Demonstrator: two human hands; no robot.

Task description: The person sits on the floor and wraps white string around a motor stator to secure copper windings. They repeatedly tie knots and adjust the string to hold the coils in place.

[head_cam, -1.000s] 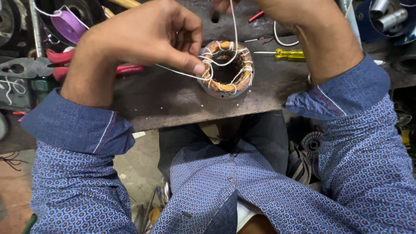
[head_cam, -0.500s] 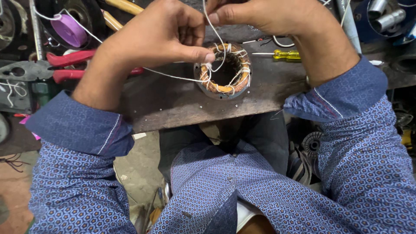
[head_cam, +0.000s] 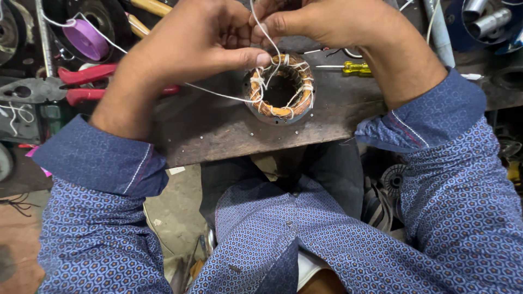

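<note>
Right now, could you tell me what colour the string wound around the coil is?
White; the string shows best in the head view, laced over the copper-orange coil.

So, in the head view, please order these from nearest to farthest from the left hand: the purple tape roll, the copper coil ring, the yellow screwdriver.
From the left hand:
1. Copper coil ring, just below the fingertips, middle of the board.
2. Purple tape roll, far to its left.
3. Yellow screwdriver, to the right, past the ring.

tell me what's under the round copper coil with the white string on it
The copper coil sits in a grey metal ring on a dark worn board. Through its open centre only darkness shows. The board directly beneath it is covered.
</note>
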